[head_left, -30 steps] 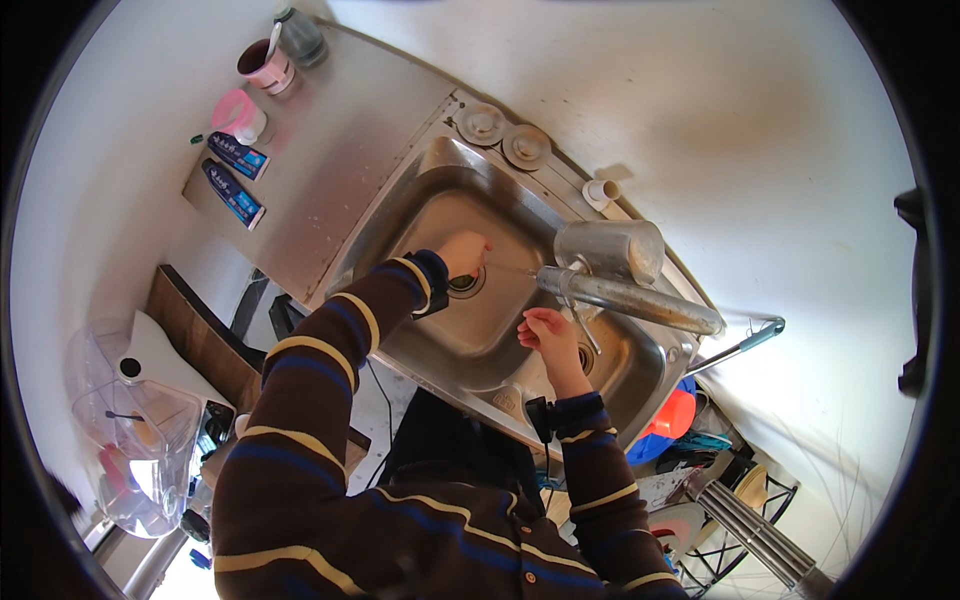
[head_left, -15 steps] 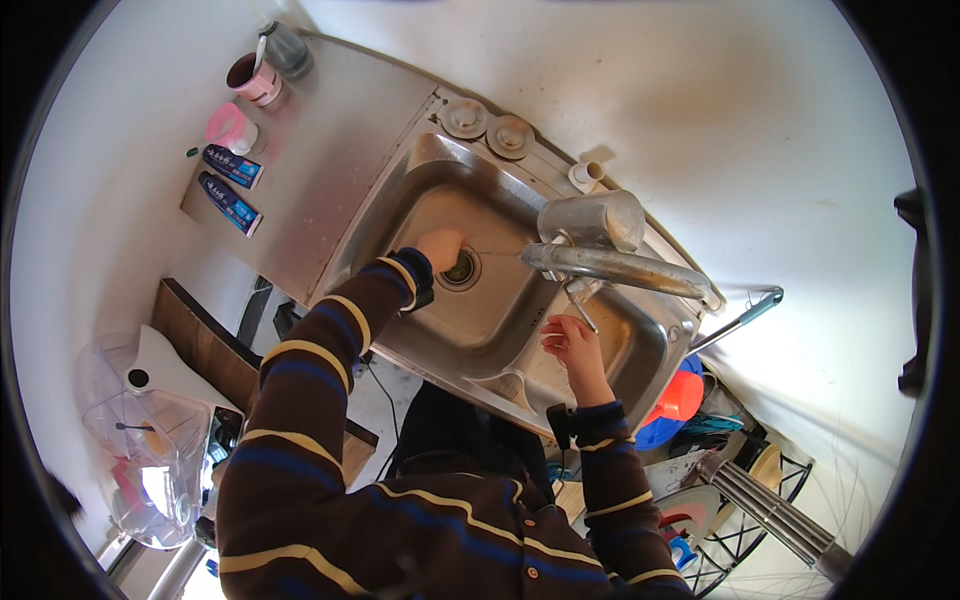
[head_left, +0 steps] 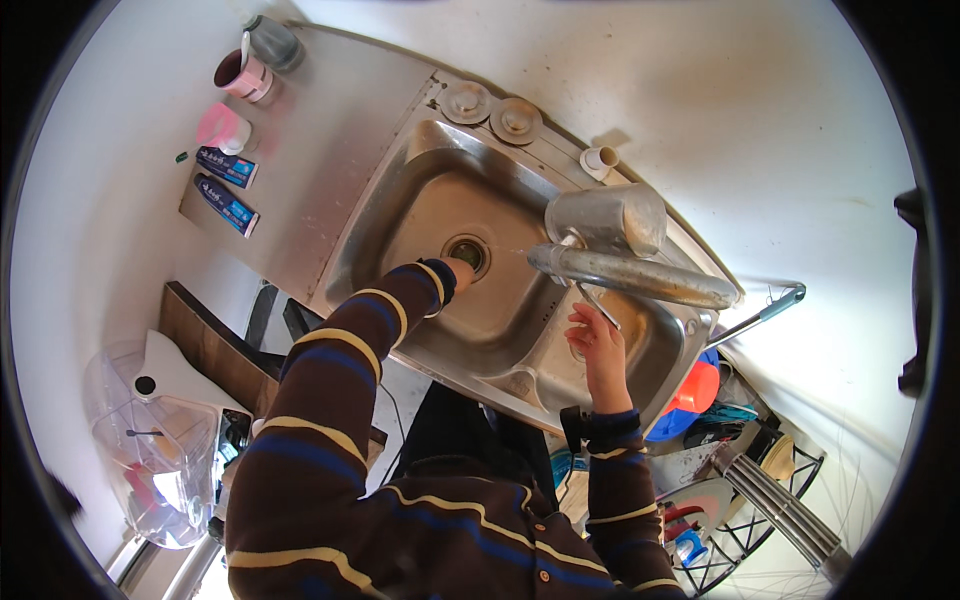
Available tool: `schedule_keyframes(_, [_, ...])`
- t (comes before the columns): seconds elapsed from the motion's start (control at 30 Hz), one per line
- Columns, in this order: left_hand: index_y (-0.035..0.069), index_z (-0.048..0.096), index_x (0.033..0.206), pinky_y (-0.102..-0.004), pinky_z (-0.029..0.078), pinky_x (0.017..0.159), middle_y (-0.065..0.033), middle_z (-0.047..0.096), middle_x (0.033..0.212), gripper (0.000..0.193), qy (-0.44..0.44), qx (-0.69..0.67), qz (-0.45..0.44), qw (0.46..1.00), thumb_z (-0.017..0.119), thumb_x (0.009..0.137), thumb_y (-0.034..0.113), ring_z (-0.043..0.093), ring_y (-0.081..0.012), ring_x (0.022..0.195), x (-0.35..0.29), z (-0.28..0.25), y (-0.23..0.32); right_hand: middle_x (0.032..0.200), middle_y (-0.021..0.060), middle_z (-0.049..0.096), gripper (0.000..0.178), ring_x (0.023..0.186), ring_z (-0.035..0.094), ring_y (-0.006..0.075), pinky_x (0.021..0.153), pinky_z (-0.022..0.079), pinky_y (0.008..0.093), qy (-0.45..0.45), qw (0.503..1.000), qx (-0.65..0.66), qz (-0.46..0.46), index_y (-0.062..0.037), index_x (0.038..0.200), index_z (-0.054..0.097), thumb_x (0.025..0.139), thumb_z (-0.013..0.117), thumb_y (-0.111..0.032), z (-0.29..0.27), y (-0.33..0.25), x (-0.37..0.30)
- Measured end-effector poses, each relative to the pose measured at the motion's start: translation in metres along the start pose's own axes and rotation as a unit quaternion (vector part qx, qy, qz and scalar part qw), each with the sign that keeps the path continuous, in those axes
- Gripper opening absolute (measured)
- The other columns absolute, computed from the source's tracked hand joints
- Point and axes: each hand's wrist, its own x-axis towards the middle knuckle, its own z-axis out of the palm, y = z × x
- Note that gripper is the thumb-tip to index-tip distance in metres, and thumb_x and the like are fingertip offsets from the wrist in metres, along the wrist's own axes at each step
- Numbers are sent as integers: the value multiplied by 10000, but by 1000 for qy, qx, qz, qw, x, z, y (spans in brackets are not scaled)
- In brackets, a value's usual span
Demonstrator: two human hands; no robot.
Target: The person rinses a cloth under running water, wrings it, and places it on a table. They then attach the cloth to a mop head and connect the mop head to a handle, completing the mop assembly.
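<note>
My left hand (head_left: 461, 273) reaches down into the larger basin of a stainless steel sink (head_left: 385, 205), at the near edge of the drain (head_left: 466, 256). Its fingers are mostly hidden, so their pose is unclear. Something dark shows inside the drain hole. My right hand (head_left: 598, 350) is raised over the smaller basin, fingers loosely extended against or right beside the metal lever (head_left: 598, 306) of the tap. The thick tap spout (head_left: 630, 277) points left toward the large basin. A faint thin streak, possibly water, runs from its mouth toward the drain.
On the left counter (head_left: 330, 130) are two toothpaste tubes (head_left: 227, 205), a pink-lidded jar (head_left: 223, 128), a pink mug (head_left: 243, 76) and a grey bottle (head_left: 273, 43). Two round caps (head_left: 516, 121) sit on the back rim. A red scoop (head_left: 697, 387) and blue basin (head_left: 668, 427) stand at right.
My left hand has shifted to the near side of the drain, exposing more of it. The right hand's fingers have moved closer to the tap lever. The whole view has shifted slightly.
</note>
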Motion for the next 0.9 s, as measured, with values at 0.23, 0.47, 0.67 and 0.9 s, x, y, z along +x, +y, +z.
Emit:
schedule_keyframes(0.23, [-43,697,1028,-460,526,770,-250,674,1033,263,-7,-9,-12,1000,583,815,61,665,-384,897,28,10,-7,956,63,649,341,820,627,143,755,503,264,-28,1000,8,13,15,1115,645,1016,465,-258,-5,2,1])
schedule_keyframes(0.47, [0,656,1166,-407,528,847,-236,650,1169,347,-21,-1,-32,999,563,852,113,655,-359,1020,60,37,-13,928,70,657,318,819,634,154,751,506,270,-22,1000,11,12,16,1096,645,1012,481,-243,-8,6,1])
schedule_keyframes(0.67, [-2,710,980,-441,535,741,-187,685,976,225,-42,-142,-85,985,557,944,158,646,-319,825,18,-8,0,911,80,664,301,819,636,157,755,511,276,-17,1000,18,13,15,1087,640,1011,492,-235,-13,11,-3])
schedule_keyframes(0.9, [9,707,979,-441,544,783,-190,690,1018,215,59,-123,-75,988,578,917,169,664,-333,916,1,-21,11,906,88,671,286,817,639,161,762,515,281,-12,999,40,2,12,1072,643,1007,504,-230,-16,16,-8])
